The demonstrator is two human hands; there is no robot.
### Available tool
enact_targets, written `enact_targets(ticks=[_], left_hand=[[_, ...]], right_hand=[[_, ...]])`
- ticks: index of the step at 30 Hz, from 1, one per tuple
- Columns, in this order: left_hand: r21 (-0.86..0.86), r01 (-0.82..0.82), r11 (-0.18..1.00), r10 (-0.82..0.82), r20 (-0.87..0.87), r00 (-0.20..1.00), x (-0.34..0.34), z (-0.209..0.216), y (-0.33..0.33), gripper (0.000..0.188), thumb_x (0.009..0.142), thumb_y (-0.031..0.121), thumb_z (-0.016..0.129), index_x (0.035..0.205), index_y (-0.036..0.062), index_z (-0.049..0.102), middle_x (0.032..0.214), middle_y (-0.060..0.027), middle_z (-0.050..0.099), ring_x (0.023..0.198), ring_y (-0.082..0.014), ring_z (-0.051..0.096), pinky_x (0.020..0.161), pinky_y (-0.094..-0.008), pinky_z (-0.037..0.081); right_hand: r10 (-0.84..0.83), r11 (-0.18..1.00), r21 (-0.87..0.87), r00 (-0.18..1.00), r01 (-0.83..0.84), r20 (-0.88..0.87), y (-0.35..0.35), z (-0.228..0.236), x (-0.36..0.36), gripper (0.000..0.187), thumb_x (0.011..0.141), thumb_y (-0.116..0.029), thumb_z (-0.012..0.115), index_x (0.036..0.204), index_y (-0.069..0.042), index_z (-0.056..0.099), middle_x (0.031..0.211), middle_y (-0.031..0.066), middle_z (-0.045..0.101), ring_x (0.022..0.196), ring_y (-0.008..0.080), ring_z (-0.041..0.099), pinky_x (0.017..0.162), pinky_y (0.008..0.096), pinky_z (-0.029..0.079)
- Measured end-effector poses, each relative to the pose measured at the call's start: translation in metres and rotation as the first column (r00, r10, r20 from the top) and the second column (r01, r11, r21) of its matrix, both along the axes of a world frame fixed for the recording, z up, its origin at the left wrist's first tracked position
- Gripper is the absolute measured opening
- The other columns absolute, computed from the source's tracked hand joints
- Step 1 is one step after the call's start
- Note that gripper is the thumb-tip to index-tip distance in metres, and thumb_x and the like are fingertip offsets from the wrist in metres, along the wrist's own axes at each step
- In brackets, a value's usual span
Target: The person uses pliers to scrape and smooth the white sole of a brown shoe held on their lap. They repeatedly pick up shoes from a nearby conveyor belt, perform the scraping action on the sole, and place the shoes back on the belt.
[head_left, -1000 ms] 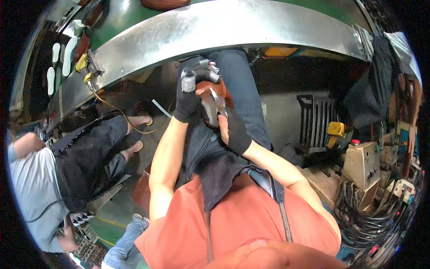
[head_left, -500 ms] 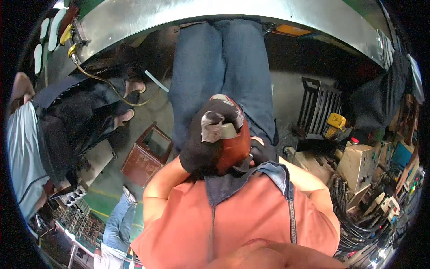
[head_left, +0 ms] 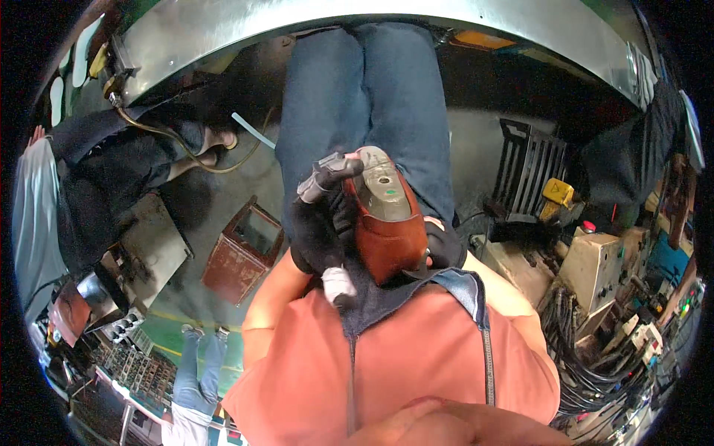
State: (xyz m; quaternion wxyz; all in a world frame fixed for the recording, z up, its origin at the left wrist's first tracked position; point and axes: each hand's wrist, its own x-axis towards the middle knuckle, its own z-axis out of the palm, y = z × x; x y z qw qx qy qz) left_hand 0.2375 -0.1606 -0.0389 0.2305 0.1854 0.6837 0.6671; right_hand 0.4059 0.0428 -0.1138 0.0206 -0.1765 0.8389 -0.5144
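Observation:
A brown leather shoe upper [head_left: 390, 244] sits over a grey shoe last [head_left: 386, 195], held upright in front of my chest. The last's top shows a round hole and a small green mark. My right hand [head_left: 446, 244], in a black glove, grips the shoe from its right side; most of its fingers are hidden behind the leather. My left hand [head_left: 316, 219], gloved in black with pale and grey wraps on the fingers, is open at the shoe's left side. Its thumb stands apart toward my chest, while its fingertips are at the last's far left edge.
A metal bench [head_left: 245, 37] curves across the far side. Left on the floor stands a brown box-like stool [head_left: 239, 256]; a hose [head_left: 167, 134] hangs nearby. Co-workers [head_left: 82, 193] are at left. To the right are a slatted black rack [head_left: 524, 167], a control box [head_left: 591, 271] and cables [head_left: 573, 364].
My left hand has moved off the shoe's top to its left, and its fingers have spread. This uncovers the last's top. The right hand stays on the shoe.

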Motion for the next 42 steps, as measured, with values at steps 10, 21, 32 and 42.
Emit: enact_targets(ticks=[10,21,32,42], left_hand=[[0.062,0.124,0.99,-0.126,0.031,0.992,-0.019,-0.064,-0.019,0.033,0.09,0.009,0.046,0.122,0.0012,0.049,0.123,-0.0137,0.052,0.113,-0.0223,0.051,0.097,-0.0355,0.041],[-0.3,-0.236,0.924,0.122,-0.355,0.927,-0.074,-0.015,0.014,0.041,0.085,0.037,0.057,0.109,0.0049,0.05,0.098,-0.0217,0.06,0.091,-0.0369,0.06,0.078,-0.0426,0.047],[-0.412,-0.455,0.789,0.248,-0.464,0.85,-0.029,-0.085,0.037,0.044,0.09,0.024,0.051,0.127,0.0006,0.046,0.127,-0.0262,0.047,0.119,-0.0357,0.047,0.098,-0.0366,0.037],[-0.145,0.15,0.978,-0.11,0.252,0.961,-0.064,-0.062,-0.004,0.053,0.083,0.023,0.055,0.127,-0.0024,0.041,0.117,-0.0256,0.052,0.108,-0.0365,0.052,0.091,-0.0386,0.041]], right_hand=[[0.088,0.978,0.195,0.993,-0.071,-0.08,-0.003,0.057,-0.05,0.042,0.07,-0.039,0.068,0.089,-0.003,0.057,0.1,0.0154,0.058,0.091,0.0334,0.058,0.078,0.0411,0.047],[-0.12,0.902,-0.214,0.693,0.375,0.71,-0.003,0.121,-0.163,0.052,0.095,-0.05,0.031,0.093,-0.005,0.056,0.074,0.0041,0.057,0.054,0.0081,0.048,0.05,0.024,0.042],[-0.055,0.937,-0.184,0.646,0.297,0.761,0.056,0.057,-0.207,0.05,0.095,-0.045,0.04,0.09,-0.001,0.064,0.076,0.0058,0.062,0.063,0.013,0.059,0.062,0.0258,0.048],[0.001,0.642,0.752,0.98,-0.151,0.197,0.032,0.083,-0.207,0.048,0.091,-0.041,0.045,0.068,-0.001,0.059,0.063,0.0204,0.057,0.058,0.0359,0.058,0.057,0.0406,0.047]])
